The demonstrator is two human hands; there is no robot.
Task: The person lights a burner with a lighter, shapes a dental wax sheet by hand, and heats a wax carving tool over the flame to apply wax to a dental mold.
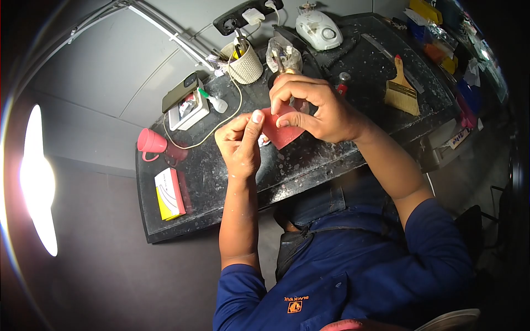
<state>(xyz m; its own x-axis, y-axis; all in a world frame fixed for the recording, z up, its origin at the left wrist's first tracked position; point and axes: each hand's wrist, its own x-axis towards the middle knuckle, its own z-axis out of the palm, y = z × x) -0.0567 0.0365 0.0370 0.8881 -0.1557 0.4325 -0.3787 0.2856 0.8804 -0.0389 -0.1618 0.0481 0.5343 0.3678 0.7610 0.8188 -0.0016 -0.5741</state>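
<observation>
Head view. Hands, two, both mine. Left hand point(240, 142): thumb and forefinger closed in a pinch on the left edge of a pink sheet point(282, 136), other fingers curled. Right hand point(316, 107): fingers arched, thumb and forefinger drawn in on the same sheet near its upper edge.

Pink sheet, one: between my two hands, over the dark, speckled surface point(204, 176), a corner pointing down towards me.

On the surface, to my left: pink mug point(152, 142), tilted; below it a yellow, white and red box point(170, 194). Farther in: green-tipped white bottle point(218, 103), just beside a white box point(189, 115) with a dark, phone-like object point(181, 92) against it.

Beyond my hands: woven-patterned cup point(245, 67) filled with tools; white appliance point(319, 30) with a dial.

To my right: small red item point(342, 86), partly hidden by my right hand; broad brush point(402, 94), bristles towards me.
</observation>
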